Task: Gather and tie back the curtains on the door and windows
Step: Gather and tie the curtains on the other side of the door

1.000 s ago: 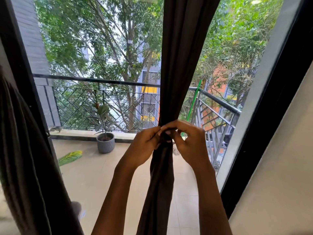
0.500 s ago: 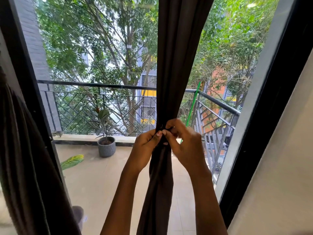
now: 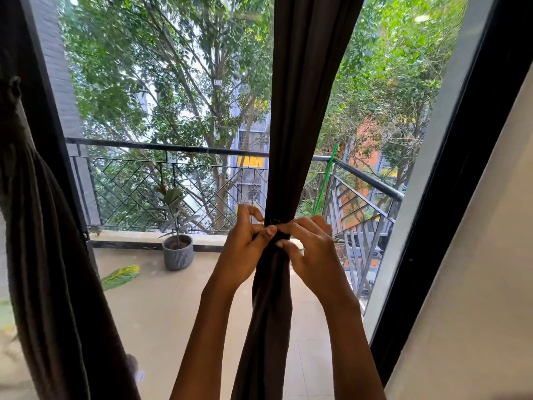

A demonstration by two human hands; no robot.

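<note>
1. The dark brown curtain (image 3: 300,111) hangs down the middle of the glass door, bunched to a narrow waist at about railing height; the left hand (image 3: 245,243) and right hand (image 3: 314,249) meet at that waist from either side, each grip pinching there with thumb and forefinger.
2. A thin dark loop (image 3: 274,221) shows just above the fingertips (image 3: 271,230); it may be the tie or a band, though it is too small and too dark against the cloth to be sure; whether it already goes all the way round cannot be told.
3. Likeliest failure: the pinch is slight and the bundle thick; if either grip eases before the fastening is secure, the folds could spring apart and the gathering would need redoing.
4. The cloth looks smooth; a loose tie could slide down the bundle under the weight of the fabric below, leaving the curtain slack rather than held back.
5. Both hands work close together on something small; fingers could catch the loop and pull it off, or trap only some folds, so a pleat escapes at the back where it is hidden.
6. A hard downward tug while tightening could strain the hanging above, which is out of view.
7. A second curtain (image 3: 49,255) hangs at the left edge; its fastening is unclear.
</note>
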